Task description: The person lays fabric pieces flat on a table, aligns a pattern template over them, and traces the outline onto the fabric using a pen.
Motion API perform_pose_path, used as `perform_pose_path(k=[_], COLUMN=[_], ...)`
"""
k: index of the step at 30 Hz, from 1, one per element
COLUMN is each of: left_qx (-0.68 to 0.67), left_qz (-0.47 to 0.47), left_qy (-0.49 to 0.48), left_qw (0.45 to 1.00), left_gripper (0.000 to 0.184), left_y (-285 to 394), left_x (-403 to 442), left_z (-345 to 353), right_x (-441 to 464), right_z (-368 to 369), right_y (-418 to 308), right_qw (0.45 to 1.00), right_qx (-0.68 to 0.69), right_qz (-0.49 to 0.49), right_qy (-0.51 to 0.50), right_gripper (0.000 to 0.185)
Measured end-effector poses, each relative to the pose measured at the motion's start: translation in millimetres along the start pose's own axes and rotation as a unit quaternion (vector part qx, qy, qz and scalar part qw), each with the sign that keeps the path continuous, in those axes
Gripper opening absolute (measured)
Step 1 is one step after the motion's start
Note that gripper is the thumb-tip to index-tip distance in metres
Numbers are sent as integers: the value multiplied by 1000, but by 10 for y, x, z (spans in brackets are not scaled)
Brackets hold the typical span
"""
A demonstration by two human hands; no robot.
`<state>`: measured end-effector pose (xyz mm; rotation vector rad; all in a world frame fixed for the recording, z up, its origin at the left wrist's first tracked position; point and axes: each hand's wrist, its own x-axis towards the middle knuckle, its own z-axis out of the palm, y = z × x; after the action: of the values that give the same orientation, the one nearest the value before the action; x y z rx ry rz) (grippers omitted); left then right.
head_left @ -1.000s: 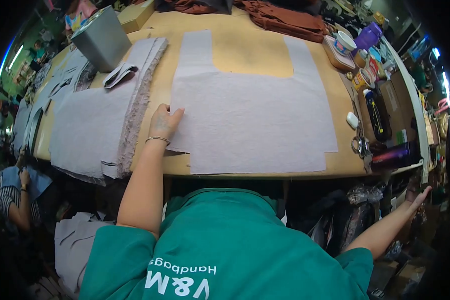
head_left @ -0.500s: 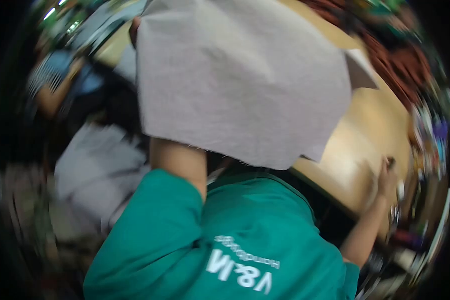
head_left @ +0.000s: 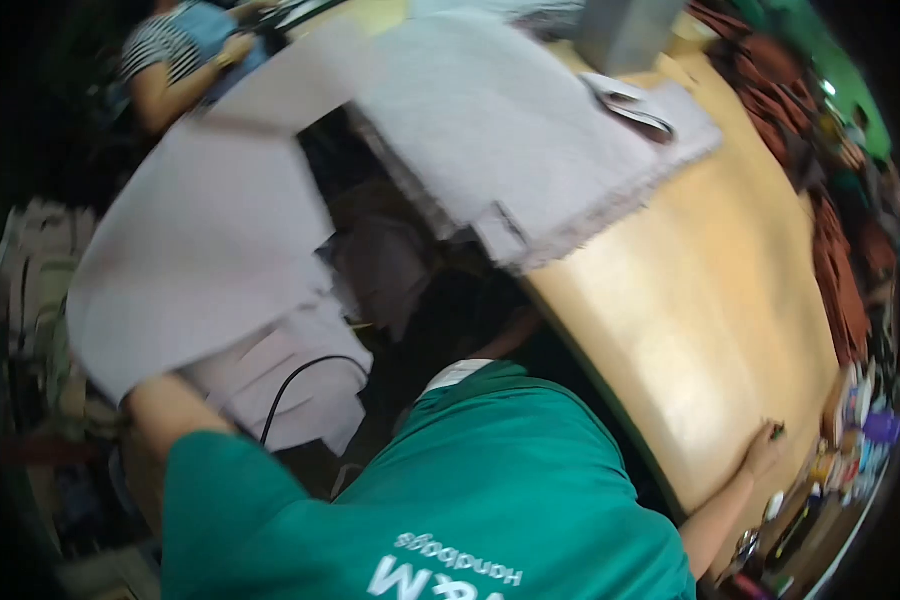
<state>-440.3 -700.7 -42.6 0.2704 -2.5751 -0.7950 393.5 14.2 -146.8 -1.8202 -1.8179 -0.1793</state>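
A large light-grey fabric piece (head_left: 200, 230) hangs lifted off the table at the left, draped over my left forearm (head_left: 175, 415). My left hand is hidden beneath it, but the piece moves with that arm. At the right, my right hand (head_left: 765, 450) rests by the near right part of the table (head_left: 690, 320). Its fingers are closed around a small dark thing (head_left: 778, 430), too small to name. A stack of grey fabric (head_left: 510, 120) with frayed edges lies on the table, with a dark-edged curled strip (head_left: 635, 110) on top.
Further grey fabric pieces (head_left: 280, 385) and a black cable (head_left: 305, 370) are low at the left. A grey metal block (head_left: 625, 35) stands at the back. Brown cloth (head_left: 770, 90) lies along the far right edge, small supplies (head_left: 850, 440) at the right. Another person (head_left: 175, 60) is at upper left.
The fabric piece has swung left with my left arm, uncovering the fabric stack. The view has shifted; my right hand stays by the table's right side.
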Motion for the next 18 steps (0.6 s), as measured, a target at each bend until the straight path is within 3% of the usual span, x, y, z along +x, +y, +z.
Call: perform_pose_path(k=[2,5,8,11,13,15,17,18], left_qx=[179,261,308,342,301,148,-122,-116], left_qz=[-32,-85,-100,-70,47,241,422,505], left_qy=[-27,-74,-87,-39,45,82,-11,-38], left_qw=[983,959,942,936,951,956,898,854], left_gripper=[46,44,43,41,40,40,35,30], left_y=[-469,-954,-972,-659,-58,1068,2825,3456], left_x=[-58,-98,-24,373,709,641,-485,-986], left_z=[-153,-332,-471,-574,-587,-326,148,397], right_x=[-2,-70,-96,-89,-101,-136,-129,-124], right_z=[-61,-78,-137,-117,-120,-145,-158,-180], right_y=[-4,-134,-243,-266,-271,-319,-391,-413], right_qw=[999,1000,1000,1000,1000,1000,999,999], right_qx=[-7,14,-4,3,-3,-10,-13,-13], right_qz=[-23,-8,-1,8,-9,-19,-28,-29], right_qy=[-29,0,-7,3,8,20,38,37], right_gripper=[27,23,21,19,19,19,19,19])
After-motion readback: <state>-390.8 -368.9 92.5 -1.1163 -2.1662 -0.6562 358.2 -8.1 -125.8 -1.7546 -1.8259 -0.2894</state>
